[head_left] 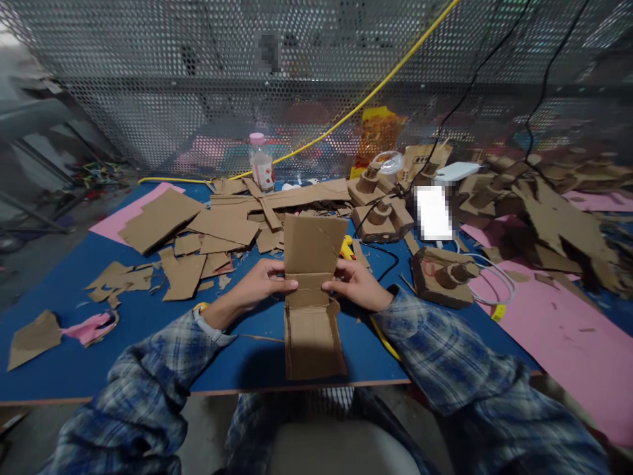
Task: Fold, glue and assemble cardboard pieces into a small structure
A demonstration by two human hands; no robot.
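A folded cardboard piece [315, 247] is held up over the front of the blue table, its upper panel flat and its lower part shaped like a shallow box with raised sides. My left hand [260, 285] pinches its left edge near the middle crease, thumb on the near face. On the opposite edge my right hand [357, 284] grips at the same height, thumb also on the face. The fingers behind the cardboard are partly hidden. Just behind my right hand lies a yellow tool [347, 249], mostly covered.
Cardboard scraps [222, 227] cover the table's back and left. Cardboard assemblies with round posts [442, 277] stand right of centre. A pink-capped bottle [262, 163] is by the mesh. Pink sheets [568, 343], a white cable [509, 284] and a bright screen [434, 212] lie right.
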